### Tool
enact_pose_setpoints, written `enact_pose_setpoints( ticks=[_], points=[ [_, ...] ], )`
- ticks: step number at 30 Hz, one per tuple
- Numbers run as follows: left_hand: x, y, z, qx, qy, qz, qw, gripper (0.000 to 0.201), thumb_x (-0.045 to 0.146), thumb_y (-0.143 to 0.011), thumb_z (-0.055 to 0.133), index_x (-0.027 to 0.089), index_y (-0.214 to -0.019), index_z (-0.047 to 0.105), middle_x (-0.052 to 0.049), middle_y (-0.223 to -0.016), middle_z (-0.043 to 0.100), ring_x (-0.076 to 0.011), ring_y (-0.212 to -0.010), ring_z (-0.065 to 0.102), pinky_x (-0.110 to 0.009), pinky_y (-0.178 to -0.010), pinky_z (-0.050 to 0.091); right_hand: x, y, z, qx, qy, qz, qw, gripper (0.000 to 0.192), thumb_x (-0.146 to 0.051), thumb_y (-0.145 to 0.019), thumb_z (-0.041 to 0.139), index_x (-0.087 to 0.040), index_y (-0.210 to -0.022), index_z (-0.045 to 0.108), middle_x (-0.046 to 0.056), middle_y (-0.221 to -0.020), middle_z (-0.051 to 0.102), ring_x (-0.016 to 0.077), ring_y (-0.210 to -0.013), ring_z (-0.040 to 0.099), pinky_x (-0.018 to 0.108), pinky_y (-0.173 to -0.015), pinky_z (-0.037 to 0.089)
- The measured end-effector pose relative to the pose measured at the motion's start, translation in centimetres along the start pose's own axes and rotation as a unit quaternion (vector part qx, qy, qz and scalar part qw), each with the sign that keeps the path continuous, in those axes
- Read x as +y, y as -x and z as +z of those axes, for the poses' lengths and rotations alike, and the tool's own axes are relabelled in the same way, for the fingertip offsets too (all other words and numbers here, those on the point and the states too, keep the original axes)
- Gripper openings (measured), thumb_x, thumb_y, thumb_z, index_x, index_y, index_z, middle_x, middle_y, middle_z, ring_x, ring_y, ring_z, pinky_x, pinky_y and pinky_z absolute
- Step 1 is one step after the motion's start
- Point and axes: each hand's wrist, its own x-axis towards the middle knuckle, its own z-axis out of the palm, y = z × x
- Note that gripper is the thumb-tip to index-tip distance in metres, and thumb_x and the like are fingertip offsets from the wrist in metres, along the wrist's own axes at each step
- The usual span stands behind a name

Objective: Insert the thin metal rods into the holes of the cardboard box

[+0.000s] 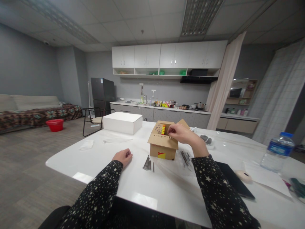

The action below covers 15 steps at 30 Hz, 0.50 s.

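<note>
A small brown cardboard box (163,151) stands on the white table with its flaps raised. Rows of small holes run along its front flap (162,138); a second holed panel (157,128) shows farther back. Over the box's right side, my right hand (177,133) is pinched closed, its fingertips at the flap; what they hold is too small to make out. My left hand (122,157) rests on the table left of the box, fingers curled in. Between hand and box lie several long nails (147,164), one apart (153,167). More nails (186,158) lie on clear plastic right of the box.
A white box (122,122) stands at the back left, near crumpled tissue (86,145) and thin plastic (116,140). On the right are a dark flat tablet-like thing (234,179), a pale mouse-like object (243,176), paper (269,181) and a water bottle (278,152).
</note>
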Motion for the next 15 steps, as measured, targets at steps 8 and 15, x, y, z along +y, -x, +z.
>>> enact_pose_setpoints(
  ticks=[8, 15],
  points=[
    [0.04, -0.11, 0.13, -0.002, -0.007, -0.001, 1.000, 0.020, 0.037, -0.079, 0.047, 0.021, -0.076, 0.059, -0.001, -0.073, 0.063, -0.0161, -0.068, 0.055, -0.026, -0.066, 0.038, -0.07, -0.33, 0.66, 0.037, -0.023, -0.015, 0.999, 0.014, -0.017, -0.081, 0.052, -0.017, -0.082, 0.066, 0.005, -0.089, 0.069, 0.0154, -0.081, 0.059, 0.022, -0.068, 0.041],
    [-0.20, -0.14, 0.26, -0.004, -0.009, -0.003, 1.000, 0.018, 0.036, -0.079, 0.048, 0.021, -0.076, 0.058, 0.000, -0.073, 0.063, -0.0151, -0.068, 0.055, -0.024, -0.066, 0.038, 0.04, -0.68, 1.05, 0.063, -0.022, -0.012, 0.998, 0.017, -0.018, -0.081, 0.052, -0.016, -0.081, 0.068, 0.006, -0.086, 0.069, 0.0157, -0.077, 0.059, 0.022, -0.066, 0.040]
  ],
)
